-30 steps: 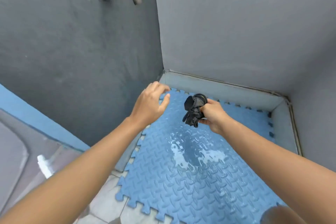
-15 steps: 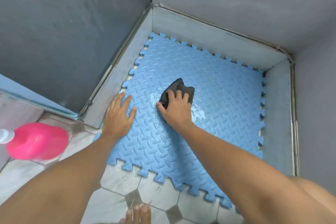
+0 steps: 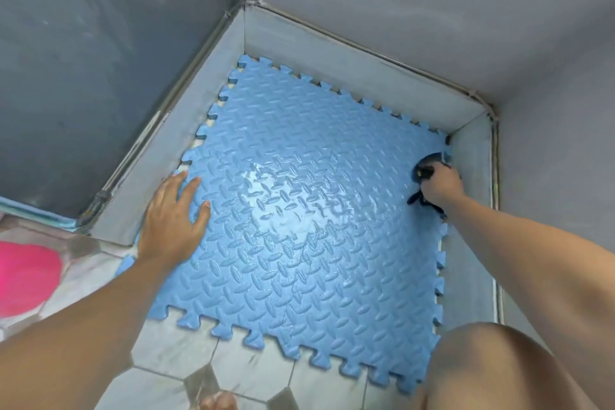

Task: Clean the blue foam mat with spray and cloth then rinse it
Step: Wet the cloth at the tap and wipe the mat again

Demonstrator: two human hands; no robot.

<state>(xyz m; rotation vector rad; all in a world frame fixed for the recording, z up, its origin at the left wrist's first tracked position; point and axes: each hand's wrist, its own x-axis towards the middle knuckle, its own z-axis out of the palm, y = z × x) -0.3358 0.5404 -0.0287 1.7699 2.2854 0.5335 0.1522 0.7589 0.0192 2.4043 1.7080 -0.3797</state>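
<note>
pressing down on the blue foam mat (image 3: 299, 243), we had our left hand (image 3: 173, 220) spread flat, fingers apart, on the mat's near-left edge, gripping nothing. the mat lay flat in the corner where the grey walls (image 3: 399, 10) met, its far and right sides close against the pale raised curb (image 3: 332, 46), its near jigsaw edge lying over the tiled floor (image 3: 173, 356). a wet, shiny patch (image 3: 286, 196) sat around the mat's middle. our right hand (image 3: 439, 185) was at the mat's far-right edge, just beside the curb, fingers closed around a dark cloth (image 3: 424, 166) bunched against the mat's surface, bits of it poking out above and below the fist. a pink container (image 3: 26, 276), blurred and cut by the frame, stood on the floor well left of the mat. our bare knee (image 3: 492, 366) showed over the mat's near-right corner.
</note>
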